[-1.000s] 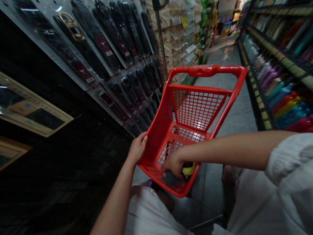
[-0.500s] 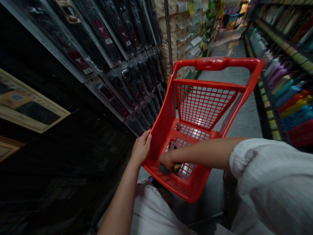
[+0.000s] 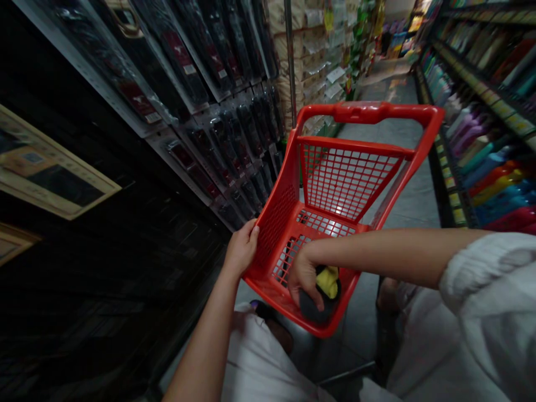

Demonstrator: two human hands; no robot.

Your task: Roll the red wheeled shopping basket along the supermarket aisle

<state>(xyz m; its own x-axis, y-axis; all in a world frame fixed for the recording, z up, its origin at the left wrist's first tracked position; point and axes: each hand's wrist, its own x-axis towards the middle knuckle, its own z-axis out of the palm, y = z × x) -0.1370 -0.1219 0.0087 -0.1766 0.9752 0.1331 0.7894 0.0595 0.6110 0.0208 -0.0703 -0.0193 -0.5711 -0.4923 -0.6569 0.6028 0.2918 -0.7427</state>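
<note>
A red plastic shopping cart (image 3: 276, 223) stands in front of me, its handle at the far end. My left hand (image 3: 243, 249) is wrapped over the left rim of the cart. Down inside the basket, my right hand (image 3: 307, 276) has its fingers closed on a dark grey item (image 3: 315, 308), whose exact kind I cannot make out. Beside that hand, a yellow and black item (image 3: 328, 283) lies near the right wall of the basket.
Packaged dark goods (image 3: 218, 134) hang on the rack at left, close to the cart. Colourful bottles (image 3: 498, 167) fill the right shelf. A tiled aisle (image 3: 385, 89) runs ahead. My legs are just below the cart.
My right hand has moved right and slightly nearer with the dark grey item, which now shows larger. More of the yellow item is visible. My left hand has stayed on the rim.
</note>
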